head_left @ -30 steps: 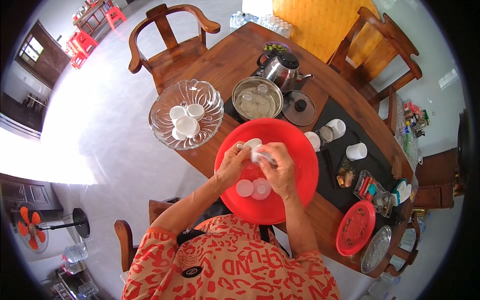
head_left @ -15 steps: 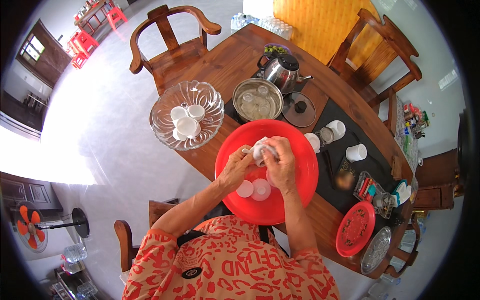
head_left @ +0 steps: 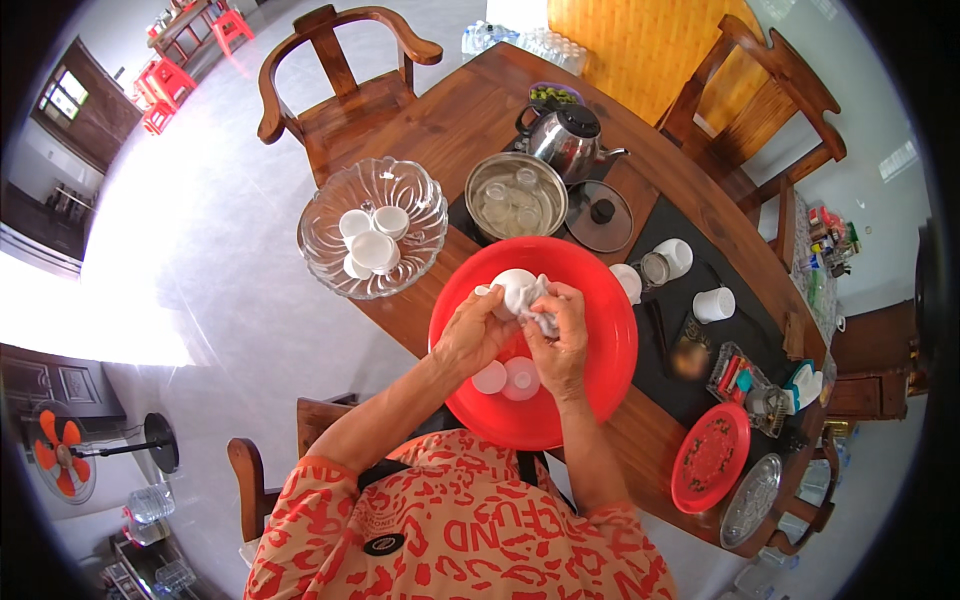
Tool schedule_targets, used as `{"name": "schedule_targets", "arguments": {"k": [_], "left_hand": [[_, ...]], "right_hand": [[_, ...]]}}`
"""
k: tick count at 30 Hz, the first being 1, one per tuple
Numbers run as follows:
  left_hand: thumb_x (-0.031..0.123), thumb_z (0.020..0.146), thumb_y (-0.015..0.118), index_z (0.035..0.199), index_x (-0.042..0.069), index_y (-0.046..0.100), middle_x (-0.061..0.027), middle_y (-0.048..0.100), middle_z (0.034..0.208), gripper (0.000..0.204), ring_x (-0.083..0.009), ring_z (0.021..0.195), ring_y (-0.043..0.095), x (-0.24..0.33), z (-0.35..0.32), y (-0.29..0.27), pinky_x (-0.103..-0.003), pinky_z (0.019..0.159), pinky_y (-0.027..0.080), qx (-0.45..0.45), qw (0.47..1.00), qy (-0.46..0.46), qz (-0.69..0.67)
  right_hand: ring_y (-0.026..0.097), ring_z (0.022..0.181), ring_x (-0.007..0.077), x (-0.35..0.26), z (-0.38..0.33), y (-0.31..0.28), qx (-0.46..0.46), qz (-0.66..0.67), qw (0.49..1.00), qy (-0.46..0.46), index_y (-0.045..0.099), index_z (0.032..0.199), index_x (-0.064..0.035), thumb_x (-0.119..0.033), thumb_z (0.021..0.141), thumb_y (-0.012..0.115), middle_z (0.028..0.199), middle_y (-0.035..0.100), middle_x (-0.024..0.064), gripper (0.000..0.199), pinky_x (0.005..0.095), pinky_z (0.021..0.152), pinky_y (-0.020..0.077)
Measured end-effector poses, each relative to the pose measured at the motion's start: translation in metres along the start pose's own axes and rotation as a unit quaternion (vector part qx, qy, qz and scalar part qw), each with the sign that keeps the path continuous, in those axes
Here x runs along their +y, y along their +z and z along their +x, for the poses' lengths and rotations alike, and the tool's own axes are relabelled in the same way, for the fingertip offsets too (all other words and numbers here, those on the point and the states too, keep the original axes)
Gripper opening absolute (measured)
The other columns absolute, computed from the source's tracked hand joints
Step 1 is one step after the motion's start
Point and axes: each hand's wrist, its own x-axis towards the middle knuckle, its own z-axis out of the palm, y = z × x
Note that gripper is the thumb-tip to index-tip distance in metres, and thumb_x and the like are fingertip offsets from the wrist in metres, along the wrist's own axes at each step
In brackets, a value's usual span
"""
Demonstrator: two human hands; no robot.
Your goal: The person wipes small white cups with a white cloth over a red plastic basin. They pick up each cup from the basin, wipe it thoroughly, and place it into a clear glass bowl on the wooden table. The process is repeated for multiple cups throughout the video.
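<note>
Near the middle of the frame, I see the left hand (head_left: 472,332) pinching a white rounded piece (head_left: 512,279) above the red basin (head_left: 602,345), the right hand (head_left: 561,338) gripping a white cloth (head_left: 528,297) against it. Lower down, two pale cups (head_left: 489,377) lie in the basin.

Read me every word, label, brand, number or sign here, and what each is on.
Orange shirt: large red lettering, not copied here.
Black oval patch on the shirt: too small to read.
Colourful packages at far right: too small to read.
Red basin: no text visible.
</note>
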Motion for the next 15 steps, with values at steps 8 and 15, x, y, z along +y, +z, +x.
{"name": "schedule_targets", "arguments": {"k": [8, 15], "left_hand": [[0.022, 0.098, 0.041, 0.118, 0.000, 0.047, -0.0129, 0.054, 0.118, 0.030, -0.0238, 0.110, 0.054, -0.008, -0.001, -0.005, -0.040, 0.095, 0.046, 0.023, 0.999, -0.021, -0.014], [0.023, 0.098, 0.038, 0.125, -0.002, 0.043, -0.0152, 0.050, 0.125, 0.037, -0.0258, 0.114, 0.052, -0.003, -0.004, 0.005, -0.042, 0.098, 0.045, -0.011, 1.000, -0.019, -0.013]], "right_hand": [[0.050, 0.096, 0.0314, -0.007, 0.005, 0.010, 0.008, -0.112, 0.992, -0.066, 0.055, 0.093, -0.0054, 0.005, 0.068, 0.063, 0.100, 0.050, 0.0123, 0.028, 0.0403, 0.082, 0.0429], [0.055, 0.074, 0.0104, 0.010, 0.018, -0.001, 0.036, 0.201, 0.947, 0.249, 0.054, 0.094, -0.0031, 0.000, 0.084, 0.057, 0.091, 0.056, 0.0036, 0.011, 0.0226, 0.062, 0.0459]]}}
